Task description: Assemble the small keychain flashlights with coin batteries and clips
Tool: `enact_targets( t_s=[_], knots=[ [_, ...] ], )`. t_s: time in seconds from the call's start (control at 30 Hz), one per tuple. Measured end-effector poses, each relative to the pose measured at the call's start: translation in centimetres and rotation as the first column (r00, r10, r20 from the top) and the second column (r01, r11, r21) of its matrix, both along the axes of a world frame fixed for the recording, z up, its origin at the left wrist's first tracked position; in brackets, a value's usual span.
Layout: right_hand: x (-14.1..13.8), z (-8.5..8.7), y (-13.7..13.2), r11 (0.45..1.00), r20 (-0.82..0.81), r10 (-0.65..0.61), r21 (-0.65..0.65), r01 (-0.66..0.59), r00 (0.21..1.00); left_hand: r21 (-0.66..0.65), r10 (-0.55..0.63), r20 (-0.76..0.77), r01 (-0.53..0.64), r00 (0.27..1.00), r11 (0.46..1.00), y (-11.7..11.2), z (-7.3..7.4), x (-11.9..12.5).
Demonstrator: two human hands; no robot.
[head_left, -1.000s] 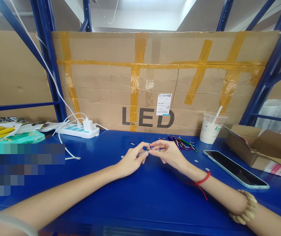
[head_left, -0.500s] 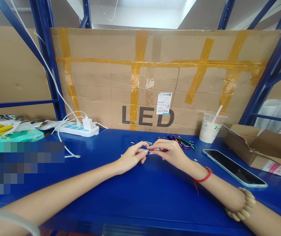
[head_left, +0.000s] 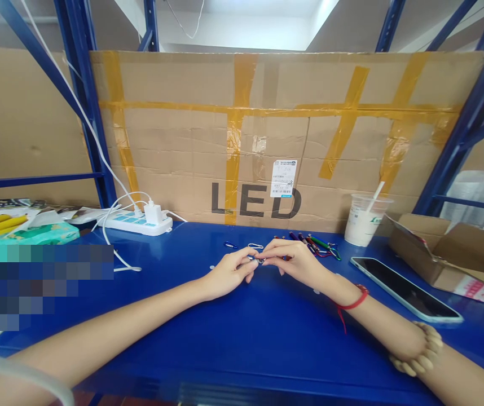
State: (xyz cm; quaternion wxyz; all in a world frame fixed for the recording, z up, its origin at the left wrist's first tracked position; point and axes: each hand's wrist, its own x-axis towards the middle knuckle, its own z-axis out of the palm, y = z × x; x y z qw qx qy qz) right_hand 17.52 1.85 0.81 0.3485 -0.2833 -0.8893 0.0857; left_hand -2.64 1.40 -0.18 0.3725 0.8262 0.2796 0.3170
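My left hand (head_left: pixel 232 272) and my right hand (head_left: pixel 293 258) meet fingertip to fingertip over the middle of the blue table. Both are closed in a pinch on a small silvery metal piece (head_left: pixel 260 260). Fingers cover most of it, so its exact kind cannot be made out. Just behind the fingers lies a silver carabiner (head_left: pixel 256 246), with a small blue carabiner (head_left: pixel 231 245) to its left. Past my right hand is a bunch of coloured carabiners (head_left: pixel 319 245), partly hidden by the hand.
To the right are a phone (head_left: pixel 405 288), an open cardboard box (head_left: pixel 440 256) and a lidded cup (head_left: pixel 363 221) with a straw. A white power strip (head_left: pixel 140 223) with cables stands at the back left. Behind the table (head_left: pixel 242 344) rises a large taped cardboard panel (head_left: pixel 174 152).
Both hands stay together with only small finger movements. Less of the silvery piece shows at my right fingers, and the silver carabiner behind shows more fully. The view has shifted slightly.
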Motion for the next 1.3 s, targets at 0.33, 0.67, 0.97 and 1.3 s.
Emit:
enact_targets(
  t_s=[0.33,0.67,0.97,1.3],
  knots=[
    [-0.5,-0.7,0.0,0.991,-0.123,0.024,-0.127,-0.04,0.992,0.146,0.082,-0.154,-0.06,0.985,0.987,-0.3,0.1,0.1],
    [-0.7,-1.0,-0.3,0.998,-0.083,-0.006,-0.055,0.001,0.997,0.304,0.053,-0.226,0.018,0.973,0.952,-0.5,-0.1,-0.1],
    [-0.8,-0.8,-0.6,0.993,-0.095,-0.119,0.003,0.12,0.988,0.189,0.053,-0.135,-0.026,0.989,0.982,-0.3,-0.5,-0.1],
    [-1.1,-0.7,-0.7,0.965,-0.07,-0.229,0.119,0.236,0.971,0.201,0.072,-0.096,-0.051,0.993,0.978,-0.5,-0.3,-0.1]
  ],
)
